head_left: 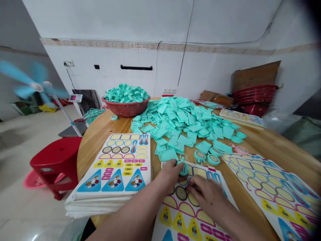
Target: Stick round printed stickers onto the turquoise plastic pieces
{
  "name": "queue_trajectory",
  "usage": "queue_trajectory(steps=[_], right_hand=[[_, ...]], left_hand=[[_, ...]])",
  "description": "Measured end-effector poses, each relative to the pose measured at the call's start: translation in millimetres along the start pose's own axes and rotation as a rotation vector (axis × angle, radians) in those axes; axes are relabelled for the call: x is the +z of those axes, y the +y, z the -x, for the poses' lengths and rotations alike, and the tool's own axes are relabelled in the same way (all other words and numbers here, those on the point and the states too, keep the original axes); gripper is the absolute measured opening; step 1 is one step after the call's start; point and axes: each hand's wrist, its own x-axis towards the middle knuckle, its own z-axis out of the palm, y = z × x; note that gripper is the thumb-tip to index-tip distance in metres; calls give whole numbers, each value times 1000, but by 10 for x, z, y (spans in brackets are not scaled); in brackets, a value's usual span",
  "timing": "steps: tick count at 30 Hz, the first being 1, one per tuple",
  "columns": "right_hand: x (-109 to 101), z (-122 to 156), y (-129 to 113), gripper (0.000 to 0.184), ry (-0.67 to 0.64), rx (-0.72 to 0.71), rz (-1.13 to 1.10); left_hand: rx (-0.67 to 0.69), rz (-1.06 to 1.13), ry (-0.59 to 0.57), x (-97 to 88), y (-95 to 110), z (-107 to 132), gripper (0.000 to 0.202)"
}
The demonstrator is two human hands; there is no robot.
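White wall (100, 20) behind, tiled floor (15, 157), round wooden counter (94, 144); landmark = the front sheet (184, 217) of stickers under both hands. Far left of the front sheet: blue fan (37, 87), then red stool (56, 157) beside the counter. Just left of the front sheet: stack of sticker sheets (120, 164); beyond that stack, up-left of the front sheet, a red basket (127, 108) heaped with mint pieces.

Left hand (169, 174) is at the front sheet's far edge, thumb and fingers closed on a round mint piece (184, 170). Piece sits over that far edge, loop end pointing away from the person, so its long axis runs roughly along the sheet's length. Beyond the front sheet, mint pile (180, 117).

Right hand (205, 189) is over the front sheet's middle, fingers bent, tips bunched low; can't tell if they pinch anything. Dark-ringed circle (181, 193) lies just left of those tips; the mint piece is up-left of them, so the left hand is nearer to it. Just past the front sheet's far right corner: stickered round piece (213, 159), then pink piece (242, 149). Right of the front sheet: more sticker sheets (272, 182).
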Motion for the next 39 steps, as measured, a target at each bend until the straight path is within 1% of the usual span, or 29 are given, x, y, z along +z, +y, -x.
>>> queue_trajectory(steps=[6, 9, 18, 23, 27, 30, 32, 35, 37, 39], right_hand=[[-10, 20, -26, 13, -31, 10, 23], [-1, 24, -42, 10, -37, 51, 26], [-35, 26, -83, 9, -81, 141, -57], [-19, 28, -101, 6, -15, 147, -140], [23, -3, -66, 7, -19, 223, -199], [51, 4, -56, 9, -5, 222, -230], [39, 38, -63, 12, -3, 201, -326], [-47, 106, -51, 16, -17, 190, -605], [-129, 136, -6, 20, 4, 227, -732], [-202, 145, 55, 24, 60, 278, -803]], left_hand=[[-3, 7, 8, 8, -41, 7, 31], [5, 12, 8, 9, -66, -2, 30], [24, 13, 4, 32, -77, 9, 32], [43, 4, 8, 30, -74, 23, 30], [42, 9, 2, 42, -51, 47, 28], [36, 20, -2, 50, -43, 54, 29], [27, 32, 3, 52, -48, 49, 31], [17, 58, 9, 49, -58, 39, 36], [13, 77, 2, 47, -52, 42, 38], [8, 91, -15, 47, -27, 57, 39]])
